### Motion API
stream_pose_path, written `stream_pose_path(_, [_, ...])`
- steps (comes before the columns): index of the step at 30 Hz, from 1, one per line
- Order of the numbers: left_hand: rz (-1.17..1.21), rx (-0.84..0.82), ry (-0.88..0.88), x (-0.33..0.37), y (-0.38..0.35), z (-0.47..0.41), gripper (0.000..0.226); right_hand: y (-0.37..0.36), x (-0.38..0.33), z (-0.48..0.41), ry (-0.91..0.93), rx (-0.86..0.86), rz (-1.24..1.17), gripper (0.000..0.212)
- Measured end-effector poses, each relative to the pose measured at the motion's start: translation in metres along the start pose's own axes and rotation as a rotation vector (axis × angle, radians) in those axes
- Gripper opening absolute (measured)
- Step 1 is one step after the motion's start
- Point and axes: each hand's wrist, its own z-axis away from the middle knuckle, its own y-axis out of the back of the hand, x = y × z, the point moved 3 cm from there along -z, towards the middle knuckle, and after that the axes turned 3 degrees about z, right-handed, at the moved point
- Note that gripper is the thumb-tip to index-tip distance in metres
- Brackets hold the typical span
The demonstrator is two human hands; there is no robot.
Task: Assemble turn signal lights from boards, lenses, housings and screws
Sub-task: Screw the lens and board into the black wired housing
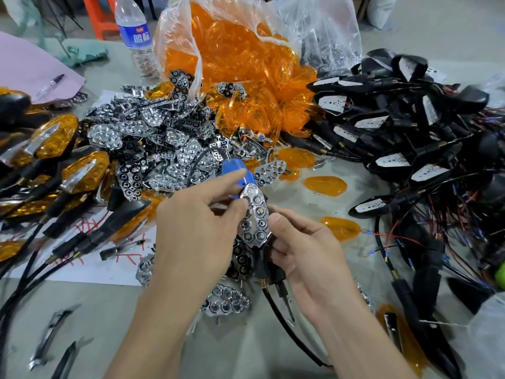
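Note:
A chrome reflector plate [256, 216] sits in a black turn signal housing [266, 265] held at the centre of the view. My left hand [196, 225] pinches the plate's upper left edge, with the index finger stretched toward a blue tool [237, 173] behind it. My right hand [306, 250] grips the housing from the right, its thumb pressing the plate's right rim. A black cable [287, 326] hangs from the housing toward me. Loose chrome reflectors [153, 140] lie heaped behind. Orange lenses [240, 64] fill a clear bag.
Black housings with white boards and wires [410, 127] pile up at the right. Finished amber lights [62, 170] lie at the left. A water bottle [135, 36] stands at the back. Loose amber lenses [325, 186] and chrome strips [52, 335] are scattered on the table.

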Motion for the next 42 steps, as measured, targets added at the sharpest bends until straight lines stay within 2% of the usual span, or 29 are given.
stream_pose_path(3, [0.112,-0.108,0.027,-0.006,-0.005,-0.002,0.060,0.000,-0.003,-0.001,-0.002,-0.003,0.005,0.019])
stream_pose_path(9, [0.294,-0.171,0.060,-0.017,-0.014,-0.006,0.058,-0.004,-0.006,-0.004,0.098,0.083,0.106,0.032])
stream_pose_path(12, [0.382,-0.153,0.075,-0.019,-0.016,-0.004,0.055,-0.007,-0.006,-0.005,0.206,0.133,0.238,0.025])
stream_pose_path(14, [0.425,-0.186,0.105,-0.022,-0.019,-0.005,0.049,-0.008,-0.007,-0.005,0.227,0.111,0.280,0.018])
stream_pose_path(17, [0.499,-0.230,0.126,-0.026,-0.020,-0.004,0.047,-0.007,-0.008,-0.006,0.213,0.064,0.322,0.028])
stream_pose_path(19, [0.547,-0.257,0.124,-0.025,-0.021,-0.003,0.049,-0.006,-0.010,-0.006,0.232,0.060,0.319,0.028])
stream_pose_path(22, [0.545,-0.278,0.132,-0.024,-0.023,-0.003,0.059,-0.004,-0.010,-0.006,0.256,0.098,0.313,0.029])
stream_pose_path(27, [0.502,-0.325,0.147,-0.022,-0.020,-0.003,0.054,-0.005,-0.008,-0.006,0.254,0.106,0.286,0.034])
stream_pose_path(32, [0.530,-0.241,0.315,-0.027,-0.021,-0.002,0.022,-0.005,-0.012,-0.007,0.245,0.059,0.347,0.036])
stream_pose_path(39, [0.460,-0.153,0.282,-0.030,-0.024,-0.006,0.030,-0.007,-0.002,-0.008,0.207,0.057,0.364,0.027])
stream_pose_path(42, [0.489,-0.114,0.304,-0.031,-0.025,-0.009,0.031,-0.007,-0.002,-0.011,0.222,0.088,0.516,0.024])
